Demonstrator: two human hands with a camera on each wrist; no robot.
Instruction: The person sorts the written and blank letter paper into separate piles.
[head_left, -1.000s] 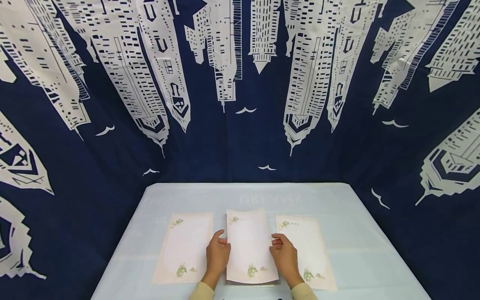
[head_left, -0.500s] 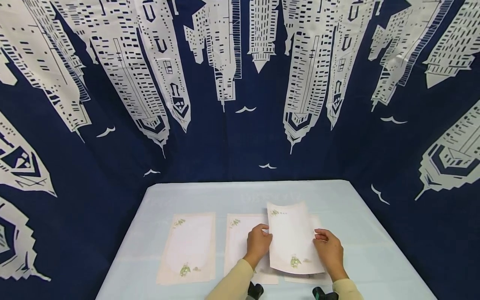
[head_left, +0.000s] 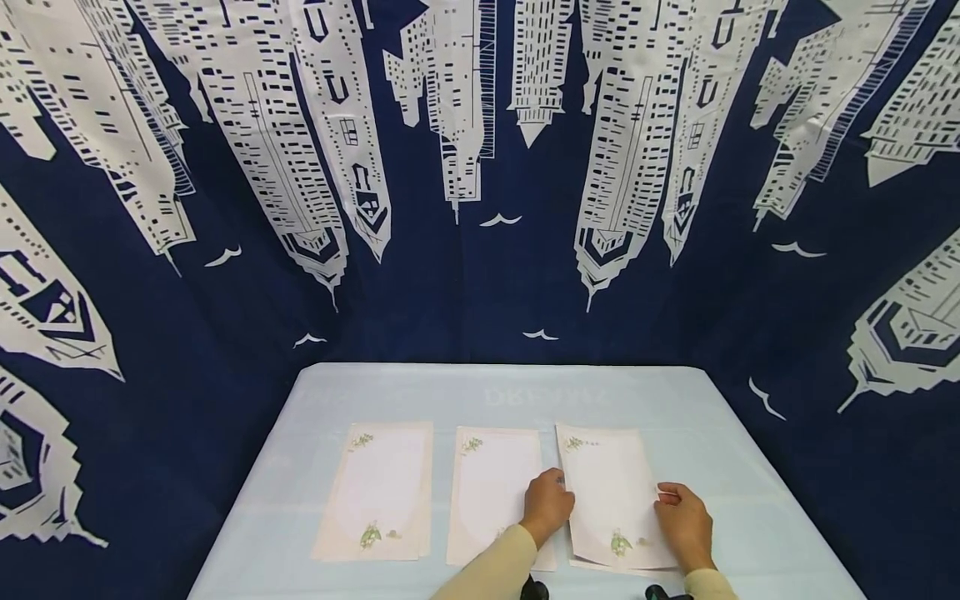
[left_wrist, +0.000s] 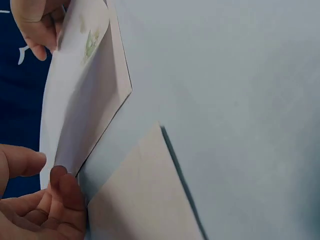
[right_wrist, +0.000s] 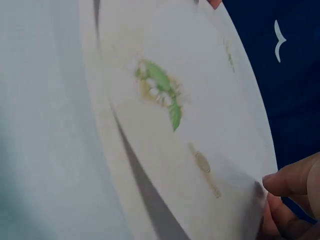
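Observation:
My right hand [head_left: 684,525] pinches the right edge of a sheet of letter paper [head_left: 611,500], pale pink with green leaf prints. At its left edge my left hand [head_left: 547,504] holds the same sheet between thumb and fingers. The sheet lies over the right paper pile, its near edge lifted and bowed. In the right wrist view, a dark gap shows between the sheet [right_wrist: 220,100] and the paper below; the thumb [right_wrist: 292,177] rests on its edge. The left wrist view shows the sheet [left_wrist: 65,90] curving up from the paper under it, fingers [left_wrist: 70,187] at its edge.
A middle pile of matching paper [head_left: 491,483] lies partly under my left forearm. Another pile [head_left: 378,492] lies at the left. All rest on a pale blue tabletop [head_left: 750,533]. Behind hangs a navy cloth [head_left: 465,292] printed with white buildings.
Both hands have carried the sheet from the middle pile rightward, then lowered it onto the right pile. The left and middle piles stay put.

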